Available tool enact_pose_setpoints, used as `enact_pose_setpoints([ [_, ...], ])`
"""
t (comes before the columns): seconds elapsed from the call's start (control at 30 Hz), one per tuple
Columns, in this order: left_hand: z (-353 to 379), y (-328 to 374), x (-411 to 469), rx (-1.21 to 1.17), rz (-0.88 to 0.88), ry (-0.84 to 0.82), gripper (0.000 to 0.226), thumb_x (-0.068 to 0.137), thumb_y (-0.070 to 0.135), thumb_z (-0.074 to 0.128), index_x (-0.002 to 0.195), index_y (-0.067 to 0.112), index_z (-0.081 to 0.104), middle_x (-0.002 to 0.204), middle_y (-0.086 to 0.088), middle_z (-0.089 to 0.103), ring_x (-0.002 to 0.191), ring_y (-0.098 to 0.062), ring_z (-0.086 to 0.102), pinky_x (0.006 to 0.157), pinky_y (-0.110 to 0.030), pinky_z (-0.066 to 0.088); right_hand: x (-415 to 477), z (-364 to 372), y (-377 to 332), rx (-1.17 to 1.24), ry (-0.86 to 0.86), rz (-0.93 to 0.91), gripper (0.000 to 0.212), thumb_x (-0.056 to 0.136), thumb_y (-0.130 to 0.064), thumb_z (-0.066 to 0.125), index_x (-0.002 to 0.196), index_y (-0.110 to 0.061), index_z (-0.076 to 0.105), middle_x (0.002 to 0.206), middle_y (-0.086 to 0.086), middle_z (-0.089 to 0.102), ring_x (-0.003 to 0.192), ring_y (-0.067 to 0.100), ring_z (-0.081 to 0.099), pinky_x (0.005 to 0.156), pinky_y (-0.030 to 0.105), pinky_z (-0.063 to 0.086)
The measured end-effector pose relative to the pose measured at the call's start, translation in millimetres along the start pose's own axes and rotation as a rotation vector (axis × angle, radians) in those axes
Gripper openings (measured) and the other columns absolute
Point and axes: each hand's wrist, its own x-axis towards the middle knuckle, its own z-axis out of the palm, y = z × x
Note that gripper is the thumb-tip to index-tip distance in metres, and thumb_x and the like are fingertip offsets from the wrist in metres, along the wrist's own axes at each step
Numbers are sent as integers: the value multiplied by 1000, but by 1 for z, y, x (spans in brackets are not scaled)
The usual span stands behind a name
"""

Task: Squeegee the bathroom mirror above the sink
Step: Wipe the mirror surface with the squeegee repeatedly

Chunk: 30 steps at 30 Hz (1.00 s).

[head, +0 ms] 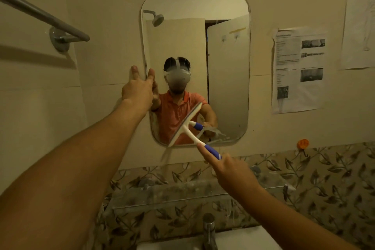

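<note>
A rounded rectangular mirror (227, 79) hangs on the tiled wall above the sink (239, 237). My right hand (233, 170) grips the blue-and-white handle of a squeegee (187, 126), whose white blade lies tilted against the mirror's lower left part, its lower end at the bottom edge. My left hand (139, 87) reaches up with fingers spread and rests on the mirror's left edge, some fingers on the wall, one on the glass. It holds nothing.
A glass shelf (182, 191) juts out below the mirror, with a chrome tap (209, 231) under it. A towel rail (40, 16) is at the upper left. Printed sheets (298, 69) are taped to the right, and an orange hook (302, 144) sits lower right.
</note>
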Motion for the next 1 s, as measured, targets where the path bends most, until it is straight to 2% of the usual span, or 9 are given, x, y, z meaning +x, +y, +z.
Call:
enact_pose_setpoints([
  [0.1, 0, 0, 0, 3, 6, 1, 93, 96, 24, 64, 160, 34, -3, 163, -26, -8, 120, -42, 56, 78, -42, 55, -26, 11, 9, -40, -44, 67, 120, 99, -13, 59, 133, -46, -52, 98, 11, 62, 62, 13, 52, 58, 25, 47],
  [0.2, 1, 1, -1, 7, 3, 0, 93, 96, 22, 63, 160, 33, -4, 163, -26, -8, 121, -42, 56, 79, -43, 55, -47, 15, 13, -10, -133, 150, 117, 103, -16, 52, 121, -48, -59, 113, 12, 60, 71, 13, 53, 67, 25, 53],
  [0.27, 1, 2, -1, 2, -5, -1, 93, 96, 20, 63, 160, 32, -4, 163, -26, -9, 121, -42, 55, 80, -43, 55, -52, 15, 12, -5, -107, 174, 120, 100, -19, 58, 128, -48, -55, 109, 11, 62, 66, 11, 52, 62, 23, 54],
  [0.33, 2, 2, -1, -10, -6, -5, 94, 96, 19, 63, 160, 32, -4, 163, -26, -10, 122, -42, 55, 80, -44, 56, -52, 13, 6, 37, 36, 194, 123, 88, -19, 75, 154, -40, -26, 81, 5, 63, 47, 6, 42, 40, 17, 40],
  [0.4, 2, 2, 1, -19, -3, -11, 95, 95, 18, 63, 160, 32, -5, 163, -26, -10, 123, -43, 54, 81, -45, 56, -44, 4, 3, 152, 247, 222, 106, 88, -20, 74, 162, -33, -1, 63, -2, 53, 38, 5, 36, 31, 18, 34],
  [0.5, 1, 0, 1, -26, 5, -17, 95, 94, 21, 64, 160, 32, -4, 163, -27, -10, 120, -43, 56, 80, -45, 56, -18, -30, -1, 293, 418, 313, 79, 104, -27, 47, 160, -40, -8, 67, -2, 51, 46, 9, 44, 38, 27, 43],
  [0.6, 2, -1, 3, -32, 15, -15, 93, 94, 21, 63, 160, 31, -2, 163, -27, -10, 119, -43, 57, 78, -46, 56, 10, -53, -3, 375, 464, 419, 68, 108, -34, 36, 158, -43, -10, 68, 0, 56, 52, 13, 52, 45, 31, 49],
  [0.87, 5, 0, 4, -21, 12, 1, 92, 97, 25, 64, 160, 30, -3, 162, -28, -9, 123, -45, 53, 82, -47, 55, 12, -25, -28, 408, 399, 578, 73, 109, -26, 37, 158, -40, -15, 62, 2, 53, 48, 13, 48, 41, 25, 34],
  [1.0, 6, 0, 5, -28, 20, 1, 93, 96, 25, 64, 160, 29, -2, 162, -28, -9, 124, -46, 51, 80, -47, 55, -22, 10, -43, 455, 325, 641, 78, 108, -27, 37, 154, -46, -23, 62, 4, 55, 50, 17, 53, 45, 35, 47],
])
